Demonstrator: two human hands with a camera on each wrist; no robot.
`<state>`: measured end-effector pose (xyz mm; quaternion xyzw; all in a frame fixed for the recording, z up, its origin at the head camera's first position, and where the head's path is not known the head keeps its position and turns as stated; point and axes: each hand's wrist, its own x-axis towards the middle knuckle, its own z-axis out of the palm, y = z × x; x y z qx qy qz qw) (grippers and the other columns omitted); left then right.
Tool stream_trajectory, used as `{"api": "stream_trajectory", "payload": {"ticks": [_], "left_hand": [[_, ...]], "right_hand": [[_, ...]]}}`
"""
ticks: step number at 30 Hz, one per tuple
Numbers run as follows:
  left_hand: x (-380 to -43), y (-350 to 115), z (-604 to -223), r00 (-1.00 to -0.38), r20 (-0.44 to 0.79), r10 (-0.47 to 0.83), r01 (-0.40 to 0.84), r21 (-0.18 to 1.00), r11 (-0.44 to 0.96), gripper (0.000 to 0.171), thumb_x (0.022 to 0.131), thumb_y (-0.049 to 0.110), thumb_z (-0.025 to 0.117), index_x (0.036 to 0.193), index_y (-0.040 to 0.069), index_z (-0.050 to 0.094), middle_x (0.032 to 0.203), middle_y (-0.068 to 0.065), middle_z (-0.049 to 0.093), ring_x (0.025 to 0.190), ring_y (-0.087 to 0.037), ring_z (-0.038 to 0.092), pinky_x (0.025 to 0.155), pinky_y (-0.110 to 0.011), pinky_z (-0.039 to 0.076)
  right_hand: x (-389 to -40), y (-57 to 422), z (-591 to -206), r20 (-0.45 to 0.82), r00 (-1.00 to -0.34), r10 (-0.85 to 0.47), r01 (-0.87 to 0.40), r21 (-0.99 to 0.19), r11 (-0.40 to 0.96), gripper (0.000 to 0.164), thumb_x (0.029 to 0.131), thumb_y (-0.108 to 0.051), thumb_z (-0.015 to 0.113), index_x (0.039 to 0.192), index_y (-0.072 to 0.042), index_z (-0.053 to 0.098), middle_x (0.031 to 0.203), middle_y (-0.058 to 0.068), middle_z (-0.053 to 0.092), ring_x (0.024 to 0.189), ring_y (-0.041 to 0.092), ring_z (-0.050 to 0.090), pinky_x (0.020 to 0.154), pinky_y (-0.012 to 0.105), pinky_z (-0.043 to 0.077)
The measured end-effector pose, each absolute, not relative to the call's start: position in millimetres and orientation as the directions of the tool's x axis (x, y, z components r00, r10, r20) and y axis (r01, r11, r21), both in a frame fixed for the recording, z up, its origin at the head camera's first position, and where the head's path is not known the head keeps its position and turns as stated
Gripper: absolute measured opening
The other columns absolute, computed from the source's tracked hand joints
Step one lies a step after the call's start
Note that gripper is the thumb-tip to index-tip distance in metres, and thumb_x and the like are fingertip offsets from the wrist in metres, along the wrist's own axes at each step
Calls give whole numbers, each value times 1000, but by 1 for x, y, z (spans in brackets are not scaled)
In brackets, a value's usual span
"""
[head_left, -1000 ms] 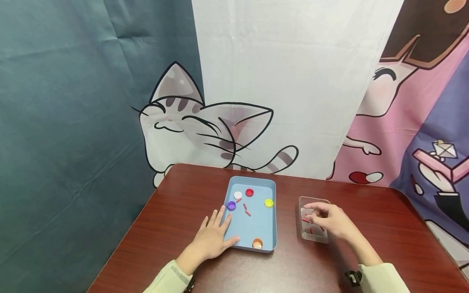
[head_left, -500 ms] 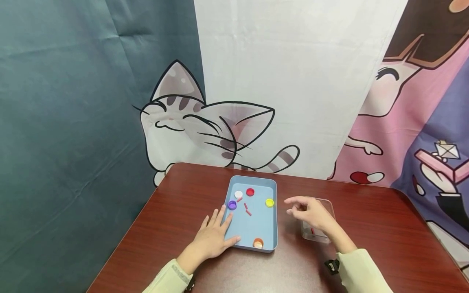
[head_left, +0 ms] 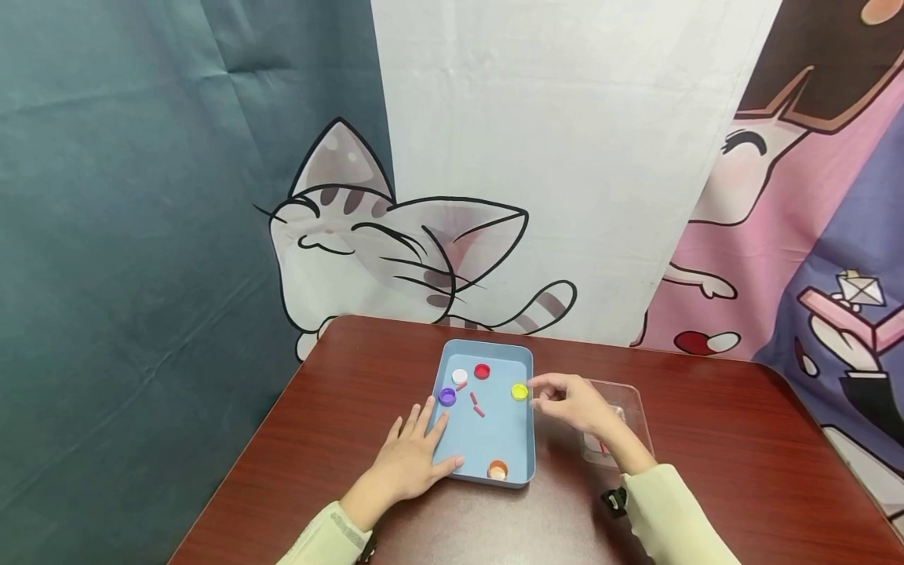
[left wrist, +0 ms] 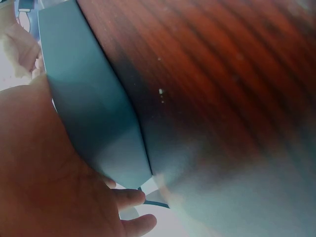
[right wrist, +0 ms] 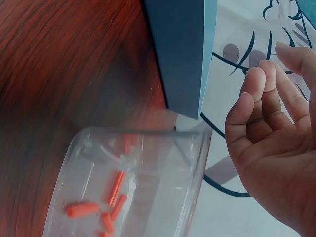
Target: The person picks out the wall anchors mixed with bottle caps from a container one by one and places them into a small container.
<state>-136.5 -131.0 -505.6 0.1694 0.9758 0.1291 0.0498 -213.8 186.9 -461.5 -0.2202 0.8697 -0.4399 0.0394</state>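
A light blue tray (head_left: 487, 439) lies on the table, holding short red sticks (head_left: 479, 411) and small round caps: white (head_left: 460, 377), red (head_left: 482, 371), purple (head_left: 447, 397), yellow (head_left: 519, 391) and orange (head_left: 497, 469). Fingers spread, my left hand (head_left: 406, 459) rests against the tray's left rim and near corner. My right hand (head_left: 575, 404) is at the tray's right rim, thumb and index extended beside the yellow cap, the other fingers curled. Whether something small sits between its fingertips cannot be made out. Beneath that forearm stands a clear plastic box (head_left: 639, 408), partly covered, with more red sticks (right wrist: 116, 188) inside.
The dark red wooden table (head_left: 339, 377) carries both containers. Behind it hangs a curtain (head_left: 565, 141) printed with a cartoon cat, meeting the table's back edge. A plain green curtain (head_left: 141, 275) borders the left side.
My right hand has moved left from inside the clear box to the tray's right rim, uncovering part of the box. The left hand and tray contents look unchanged.
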Motion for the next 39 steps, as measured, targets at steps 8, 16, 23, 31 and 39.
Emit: {"api": "stream_trajectory", "payload": {"ticks": [8, 16, 23, 31, 39], "left_hand": [[-137, -131, -507, -938, -51, 342, 318, 262, 911, 83, 97, 68, 45, 159, 14, 34, 169, -15, 13, 153, -41, 20, 118, -63, 21], [-135, -130, -505, -940, -64, 336, 310, 254, 916, 84, 97, 70, 44, 160, 14, 33, 170, -15, 12, 153, -41, 19, 119, -63, 20], [-135, -129, -503, -941, -50, 334, 313, 240, 919, 83, 98, 67, 46, 159, 13, 35, 169, -16, 15, 153, -42, 19, 118, -64, 21], [-136, -130, -505, -942, -35, 334, 321, 201, 926, 84, 98, 69, 43, 159, 12, 35, 169, -17, 15, 153, -43, 18, 119, -64, 19], [-138, -131, -510, -943, -39, 332, 318, 198, 927, 87, 97, 73, 38, 160, 14, 32, 170, -14, 12, 154, -41, 15, 119, -63, 19]], "right_hand": [[-221, 169, -463, 129, -895, -427, -356, -782, 511, 26, 88, -10, 74, 114, -8, 75, 76, -4, 63, 70, 11, 58, 66, 22, 49], [-233, 152, -470, 104, -887, -450, -346, -795, 498, 26, 88, -9, 72, 114, -9, 75, 76, -5, 65, 73, 9, 62, 65, 22, 48], [-241, 139, -478, 97, -887, -452, -340, -798, 497, 28, 87, -8, 71, 114, -3, 74, 75, -4, 66, 74, 8, 63, 65, 22, 48], [-247, 126, -484, 109, -876, -469, -368, -780, 506, 27, 87, -11, 74, 114, -4, 75, 75, -5, 67, 70, 9, 58, 62, 22, 46], [-253, 116, -491, 92, -866, -491, -363, -791, 493, 30, 87, -10, 75, 115, -2, 74, 74, -4, 66, 68, 8, 54, 61, 21, 43]]}}
